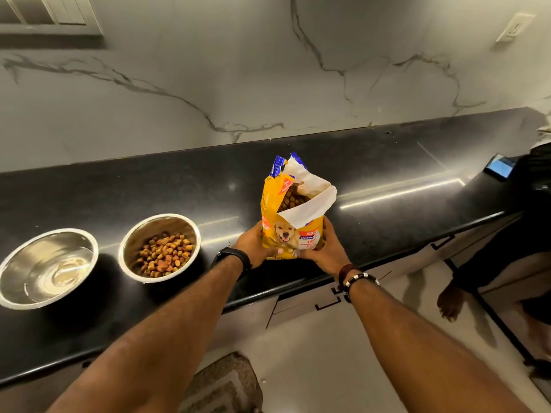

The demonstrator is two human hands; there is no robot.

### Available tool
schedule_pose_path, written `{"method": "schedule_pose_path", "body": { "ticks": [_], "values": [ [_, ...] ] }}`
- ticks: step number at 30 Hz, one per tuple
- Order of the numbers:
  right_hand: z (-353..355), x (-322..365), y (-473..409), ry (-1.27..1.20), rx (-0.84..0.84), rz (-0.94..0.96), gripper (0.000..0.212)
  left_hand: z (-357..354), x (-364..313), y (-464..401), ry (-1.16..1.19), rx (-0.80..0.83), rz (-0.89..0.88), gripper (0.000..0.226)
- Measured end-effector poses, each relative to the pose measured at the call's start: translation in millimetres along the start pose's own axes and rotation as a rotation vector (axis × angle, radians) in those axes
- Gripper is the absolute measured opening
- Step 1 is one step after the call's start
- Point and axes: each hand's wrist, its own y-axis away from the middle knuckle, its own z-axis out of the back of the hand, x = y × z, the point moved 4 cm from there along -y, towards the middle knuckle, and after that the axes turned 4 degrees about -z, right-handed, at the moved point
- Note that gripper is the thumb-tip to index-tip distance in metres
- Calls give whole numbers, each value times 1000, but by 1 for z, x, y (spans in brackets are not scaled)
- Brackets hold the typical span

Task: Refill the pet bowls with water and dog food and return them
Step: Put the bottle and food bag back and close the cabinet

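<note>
Both bowls look filled; the bag stands between the hands.

The left hand [256, 242] and right hand [323, 248] clasp the base of the open bag [293, 216], upright on the desk [387, 180]. Left of them sit the food bowl [131, 242] with kibble and, further left, the water bowl [18, 263]. Next, I judge: let go of the bag and carry the bowls back level.

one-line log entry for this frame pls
left hand: grips dog food bag | right hand: grips bag | bag: upright, open, on counter | food bowl: filled | water bowl: filled
</note>
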Motion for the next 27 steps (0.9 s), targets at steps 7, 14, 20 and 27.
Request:
{"method": "schedule_pose_path", "body": {
  "ticks": [7, 14, 20, 27],
  "values": [
    [-10, 8, 9, -45, -69, 31, 104, 2, -1, 5, -30, -74, -55, 45],
    [-36, 42, 34, -59, -78, 95, 99, 38, 5, 39, -13, -165, -90, 39],
    [-55, 109, 56, -64, -97, 205, 98, 107, -15, 79, -44, -247, -180, 36],
    [-80, 201, 97, -25, -111, 363, 94, 193, -42, 141, -47, -353, -298, 33]
  ]
}}
